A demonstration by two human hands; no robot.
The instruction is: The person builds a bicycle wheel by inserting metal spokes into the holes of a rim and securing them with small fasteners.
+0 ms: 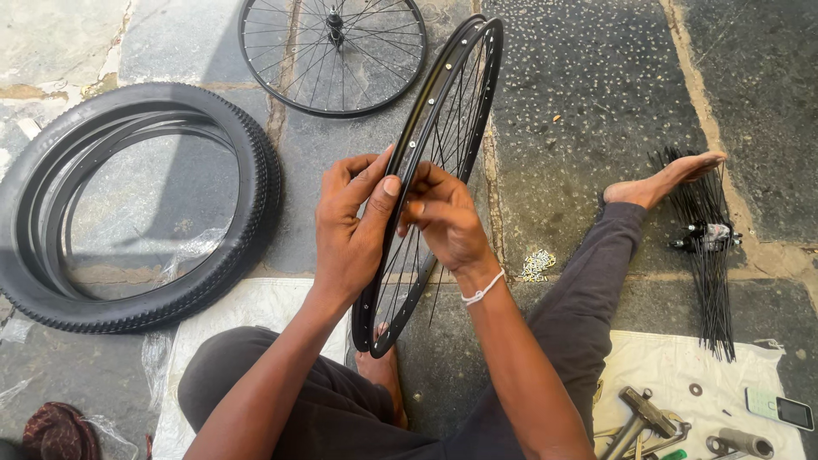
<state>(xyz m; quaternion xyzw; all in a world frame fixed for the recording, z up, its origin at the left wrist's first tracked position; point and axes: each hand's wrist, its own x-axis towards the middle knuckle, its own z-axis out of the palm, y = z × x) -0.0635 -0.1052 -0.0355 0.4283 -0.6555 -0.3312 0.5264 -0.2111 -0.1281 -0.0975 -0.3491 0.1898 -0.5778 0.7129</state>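
A black bicycle rim with thin spokes stands upright on edge in front of me, its bottom resting near my foot. My left hand grips the rim's near side, thumb pressed on its outer edge. My right hand reaches between the spokes from the right, fingers pinched at the rim's inner wall by a spoke hole. A white band is on my right wrist. My legs in dark trousers lie to either side of the rim.
A stack of black tyres lies at left. A spoked wheel lies flat ahead. A bundle of loose spokes with a hub lies right, small metal nipples on the stone floor, and a hammer, tools and phone on white cloth.
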